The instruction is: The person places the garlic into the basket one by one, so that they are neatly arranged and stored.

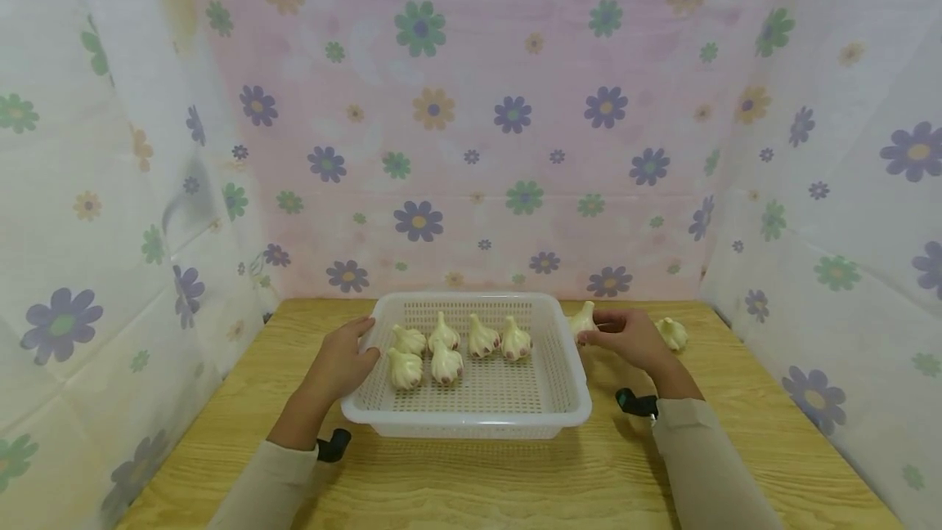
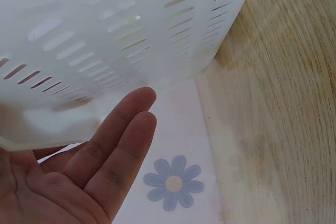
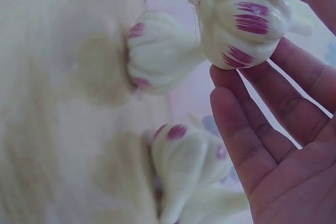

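Note:
A white plastic basket (image 1: 471, 418) with slotted walls stands on the wooden table. Inside it, toward the left and middle, sit several garlic bulbs (image 1: 446, 364). My left hand (image 1: 343, 360) holds the basket's left rim, thumb over the edge; in the left wrist view its fingers (image 2: 123, 145) lie along the outside of the slotted wall. Just past the basket's right rim, my right hand (image 1: 625, 338) pinches a garlic bulb (image 3: 244, 24) with purple streaks and a tuft of roots. Another garlic bulb (image 1: 672, 334) lies right of that hand, partly hidden behind it.
In the right wrist view more bulbs show beyond the held one, including one garlic bulb (image 3: 157, 53) on the table (image 3: 47, 129). Flower-printed curtains (image 1: 486, 145) enclose the back and both sides of the table. Dark wrist-camera mounts (image 1: 634, 403) stick out from the sleeves.

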Demonstrator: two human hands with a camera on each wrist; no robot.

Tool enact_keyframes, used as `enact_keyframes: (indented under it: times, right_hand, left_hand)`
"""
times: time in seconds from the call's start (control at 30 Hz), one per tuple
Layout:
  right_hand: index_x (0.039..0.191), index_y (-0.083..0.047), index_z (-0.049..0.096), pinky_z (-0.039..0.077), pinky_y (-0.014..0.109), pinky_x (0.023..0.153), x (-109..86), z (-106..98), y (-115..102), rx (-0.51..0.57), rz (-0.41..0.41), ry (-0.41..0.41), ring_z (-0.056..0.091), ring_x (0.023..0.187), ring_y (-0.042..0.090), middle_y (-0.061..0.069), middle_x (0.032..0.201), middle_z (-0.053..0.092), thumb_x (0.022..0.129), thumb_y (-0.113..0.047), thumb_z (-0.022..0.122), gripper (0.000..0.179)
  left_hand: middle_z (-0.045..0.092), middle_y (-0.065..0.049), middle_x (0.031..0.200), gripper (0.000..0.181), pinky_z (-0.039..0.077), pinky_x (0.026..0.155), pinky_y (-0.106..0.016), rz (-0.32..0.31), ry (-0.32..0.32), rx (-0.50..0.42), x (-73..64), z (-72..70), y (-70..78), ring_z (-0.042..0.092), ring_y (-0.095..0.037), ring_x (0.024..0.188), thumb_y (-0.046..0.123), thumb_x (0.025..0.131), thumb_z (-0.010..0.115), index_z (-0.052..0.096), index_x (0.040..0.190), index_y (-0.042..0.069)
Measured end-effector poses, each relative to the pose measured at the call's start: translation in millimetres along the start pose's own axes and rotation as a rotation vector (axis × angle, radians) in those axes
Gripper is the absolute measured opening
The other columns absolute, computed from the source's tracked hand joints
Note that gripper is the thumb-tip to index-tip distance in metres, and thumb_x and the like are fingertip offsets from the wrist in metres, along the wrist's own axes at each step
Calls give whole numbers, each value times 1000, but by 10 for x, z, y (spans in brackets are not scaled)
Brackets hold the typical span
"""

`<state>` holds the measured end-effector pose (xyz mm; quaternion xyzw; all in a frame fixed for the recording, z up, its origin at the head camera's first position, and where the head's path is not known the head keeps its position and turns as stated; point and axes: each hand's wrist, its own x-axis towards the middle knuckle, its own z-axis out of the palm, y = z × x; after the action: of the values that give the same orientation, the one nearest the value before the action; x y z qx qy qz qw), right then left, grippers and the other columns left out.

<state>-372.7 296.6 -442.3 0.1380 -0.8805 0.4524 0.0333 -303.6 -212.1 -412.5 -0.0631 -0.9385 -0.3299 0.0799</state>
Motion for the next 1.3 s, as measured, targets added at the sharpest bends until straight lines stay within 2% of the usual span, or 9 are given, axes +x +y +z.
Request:
enact_keyframes:
  times: [0.13, 0.3, 0.37, 0.53, 0.67, 0.8, 0.97, 1.2, 1.3]
  right_hand:
    - [135, -14, 69, 62, 47, 87, 37, -40, -95, 17, -31, 7, 70, 114, 35, 15, 138, 66, 86, -46, 83, 60]
    - [135, -12, 69, 63, 43, 82, 60, -121, -206, -37, -28, 10, 72, 109, 33, 16, 129, 70, 84, -48, 84, 64]
    - [136, -11, 68, 63, 42, 82, 69, -147, -241, -61, -20, 15, 72, 109, 33, 16, 129, 71, 83, -50, 84, 68]
    - [134, -11, 69, 62, 47, 86, 111, -195, -328, -106, -39, 24, 72, 109, 32, 15, 129, 71, 82, -54, 83, 69]
    - [130, -13, 71, 61, 49, 89, 140, -220, -412, -111, -75, 28, 73, 106, 30, 12, 126, 73, 82, -52, 83, 63]
    - [132, -12, 70, 60, 51, 91, 162, -228, -506, -115, -93, 23, 74, 105, 28, 11, 126, 73, 82, -53, 83, 65]
    - [136, -13, 68, 59, 51, 93, 201, -217, -609, -102, -87, -1, 73, 106, 26, 11, 127, 73, 82, -53, 83, 69]
    - [131, -15, 70, 59, 51, 92, 249, -199, -734, -96, -134, -2, 73, 103, 24, 7, 119, 75, 83, -51, 83, 61]
    - [131, -16, 69, 59, 51, 93, 273, -188, -807, -103, -137, -13, 73, 105, 23, 5, 120, 75, 82, -53, 83, 63]
  left_hand:
    - [40, -22, 162, 62, 51, 100, -51, 3, -1, 7, -3, -3, 18, 38, -45, 148, 15, 97, 59, 44, 153, -5]
    - [40, -23, 162, 61, 51, 97, -49, -5, 0, 8, -19, -11, 48, 38, -45, 148, 14, 96, 59, 45, 153, -6]
    - [40, -23, 162, 61, 52, 100, -51, -10, 0, 4, -24, -15, 53, 37, -45, 148, 14, 97, 59, 44, 153, -6]
    - [38, -23, 163, 62, 44, 112, -59, -16, -7, 2, -32, -29, 47, 35, -46, 149, 14, 97, 59, 43, 154, -5]
    - [38, -23, 163, 62, 42, 113, -60, -16, -9, 1, -31, -31, 47, 35, -46, 149, 15, 97, 59, 43, 154, -5]
    - [38, -24, 163, 61, 40, 114, -60, -4, -8, 1, -25, -21, 46, 34, -46, 149, 14, 97, 59, 43, 153, -6]
    - [39, -23, 162, 61, 44, 111, -58, 3, -6, -8, -31, -19, 49, 35, -45, 149, 13, 98, 59, 44, 153, -6]
    - [40, -23, 162, 60, 45, 110, -58, 12, -5, 1, -27, -9, 33, 36, -46, 148, 13, 98, 59, 44, 153, -6]
    - [40, -23, 162, 60, 49, 106, -55, 15, -2, 5, -29, -5, 28, 37, -46, 148, 13, 98, 59, 44, 153, -6]
